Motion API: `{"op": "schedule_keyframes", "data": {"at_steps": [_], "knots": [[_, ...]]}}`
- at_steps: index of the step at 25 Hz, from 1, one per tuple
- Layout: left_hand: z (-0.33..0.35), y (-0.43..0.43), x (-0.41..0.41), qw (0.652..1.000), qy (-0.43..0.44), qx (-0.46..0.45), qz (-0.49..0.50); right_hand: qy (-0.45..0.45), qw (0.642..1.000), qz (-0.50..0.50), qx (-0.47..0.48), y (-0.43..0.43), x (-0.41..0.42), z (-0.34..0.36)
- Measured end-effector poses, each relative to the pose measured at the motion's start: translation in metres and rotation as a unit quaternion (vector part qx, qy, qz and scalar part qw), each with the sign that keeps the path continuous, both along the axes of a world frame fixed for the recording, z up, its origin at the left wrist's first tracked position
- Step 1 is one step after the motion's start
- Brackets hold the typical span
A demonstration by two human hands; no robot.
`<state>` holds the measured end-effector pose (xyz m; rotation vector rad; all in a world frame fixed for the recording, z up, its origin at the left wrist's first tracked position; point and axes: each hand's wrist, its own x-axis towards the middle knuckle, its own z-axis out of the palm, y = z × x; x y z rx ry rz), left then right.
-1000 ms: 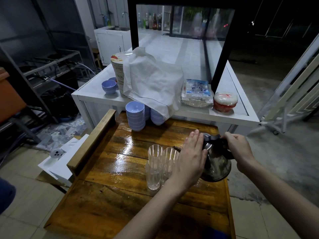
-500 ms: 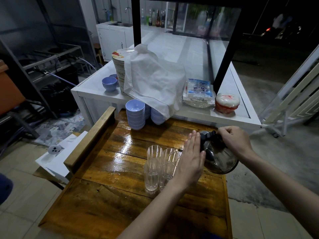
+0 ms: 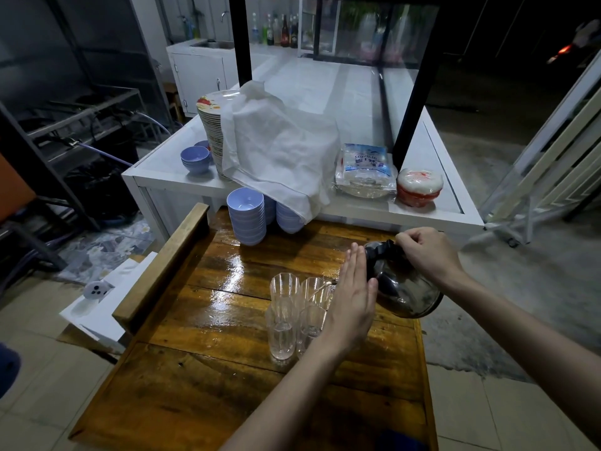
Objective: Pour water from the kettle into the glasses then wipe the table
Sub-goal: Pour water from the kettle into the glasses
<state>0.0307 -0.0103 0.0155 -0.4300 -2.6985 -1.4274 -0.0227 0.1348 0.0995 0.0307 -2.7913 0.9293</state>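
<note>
We see the right hand [image 3: 426, 255] closed in a tight grip on the black handle of the metal kettle [image 3: 406, 288], which is lifted and tilted left with its spout over the far glasses [image 3: 294, 307] clustered on the wet wooden table [image 3: 195, 369]. The left hand [image 3: 353, 304] is flat and open, fingers together, its palm against the kettle's left side just right of the glasses. Stacks of blue bowls [image 3: 245, 216] stand at the table's far edge, beneath a white cloth [image 3: 279, 151].
</note>
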Motion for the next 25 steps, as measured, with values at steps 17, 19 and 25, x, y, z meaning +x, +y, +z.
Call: {"op": "schedule_keyframes", "data": {"at_steps": [17,19,25], "knots": [[-0.0035,-0.0044,0.0011,1.000,0.005,0.008,0.009,0.009,1.000,-0.015,0.018,-0.0064,-0.0006,-0.0059],[-0.0033,-0.0053,0.0006,1.000,0.010,0.010,0.012,0.012,0.999,-0.020,0.021,-0.0083,-0.0012,-0.0049],[-0.0027,-0.0075,-0.0006,1.000,0.013,0.009,0.009,0.010,0.999,-0.025,0.023,-0.0098,-0.0036,-0.0053]]}}
